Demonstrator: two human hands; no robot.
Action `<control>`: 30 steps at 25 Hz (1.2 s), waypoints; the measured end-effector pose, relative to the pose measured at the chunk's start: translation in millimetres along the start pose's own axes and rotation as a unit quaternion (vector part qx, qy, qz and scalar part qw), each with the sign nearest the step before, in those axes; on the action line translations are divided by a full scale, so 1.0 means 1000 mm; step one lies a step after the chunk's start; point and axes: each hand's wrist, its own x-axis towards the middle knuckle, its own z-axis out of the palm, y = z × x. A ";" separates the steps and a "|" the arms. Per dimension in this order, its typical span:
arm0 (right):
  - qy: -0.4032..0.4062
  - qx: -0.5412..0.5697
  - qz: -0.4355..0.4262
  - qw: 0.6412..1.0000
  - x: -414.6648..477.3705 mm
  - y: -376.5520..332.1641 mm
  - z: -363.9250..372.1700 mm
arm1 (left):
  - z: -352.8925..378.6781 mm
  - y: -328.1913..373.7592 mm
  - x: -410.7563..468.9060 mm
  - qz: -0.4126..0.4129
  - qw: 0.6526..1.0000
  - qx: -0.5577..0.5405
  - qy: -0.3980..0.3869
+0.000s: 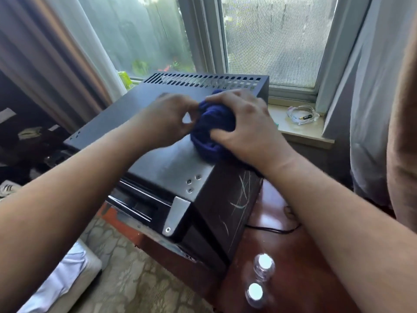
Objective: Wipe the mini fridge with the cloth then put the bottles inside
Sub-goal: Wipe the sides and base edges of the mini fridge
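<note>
Head view looks down on my two bare arms reaching over the black mini fridge point(158, 161), which stands on a dark red wooden table point(293, 256) in front of a window point(275, 41). A bunched dark blue cloth point(214, 125) sits on the fridge's flat top, towards its right edge and just in front of the vent slots at the back. My right hand point(243, 125) is clenched around the cloth from the right, with fingers over its top and thumb dug into its near side. My left hand point(167, 120) meets it from the left, its curled fingertips pinching the cloth's left edge, though blur softens the detail. The fridge door below is shut. Two clear bottles point(264, 263) with white caps stand upright, close together, on the table beside the fridge's right wall. A coiled cable point(302, 115) lies on the window sill point(300, 132).
</note>
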 end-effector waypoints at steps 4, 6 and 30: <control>0.036 -0.022 0.063 0.997 0.018 0.025 -0.007 | 0.003 0.004 0.064 0.020 1.000 0.002 -0.020; 0.034 -0.020 0.063 0.997 0.018 0.026 -0.010 | 0.003 0.003 0.067 0.029 0.999 0.015 -0.025; 0.005 0.058 0.011 0.998 -0.016 -0.011 0.004 | -0.016 -0.004 -0.023 0.008 0.999 -0.047 -0.020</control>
